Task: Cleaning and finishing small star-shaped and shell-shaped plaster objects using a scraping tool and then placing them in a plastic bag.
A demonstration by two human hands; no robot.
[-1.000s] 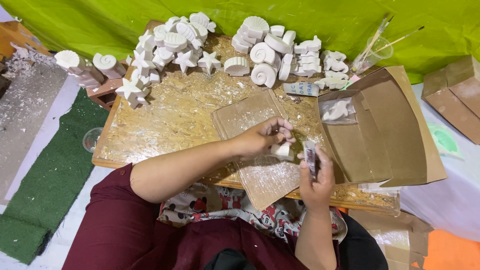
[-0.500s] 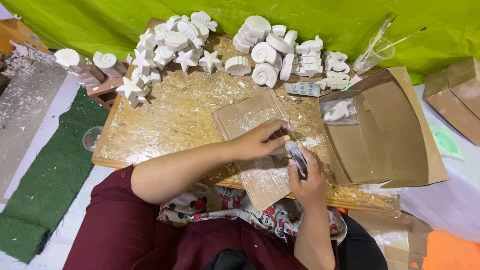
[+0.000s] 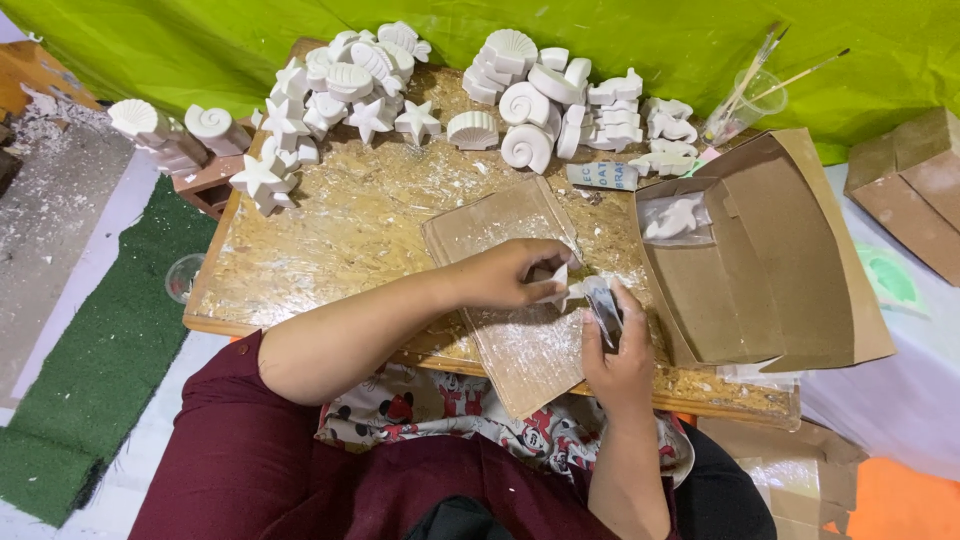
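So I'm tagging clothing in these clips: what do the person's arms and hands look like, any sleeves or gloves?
Both hands are bare: the left hand and right hand wear no gloves, and no rings or watch show. The forearms are uncovered. A dark maroon sleeve ends near the left elbow.

An open brown cardboard box [image 3: 760, 260] is lying on its side at the right end of the chipboard worktop [image 3: 330, 240]. 1 small white rectangular label with dark print [image 3: 604, 176] is lying flat just left of the box. 2 closed brown cardboard boxes [image 3: 915, 185] are sitting further right, off the worktop.
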